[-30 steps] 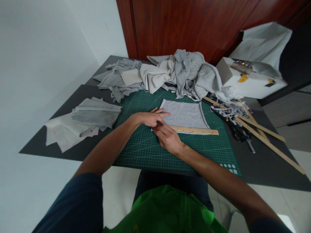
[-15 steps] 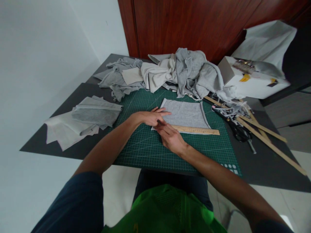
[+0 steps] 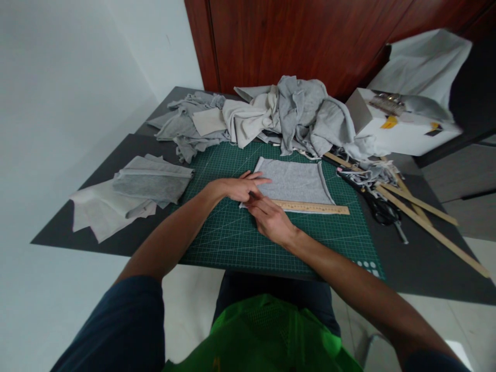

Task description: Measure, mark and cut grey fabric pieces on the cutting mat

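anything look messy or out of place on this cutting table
The flat grey fabric piece and wooden ruler lie square on the green mat. Behind them, a crumpled heap of grey cloth spills onto the mat's far edge, and scraps partly cover the scissors.

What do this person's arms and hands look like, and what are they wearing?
Both forearms are bare. The left hand and right hand wear no gloves, and no rings or watch are visible. Short dark navy sleeves cover the upper arms.
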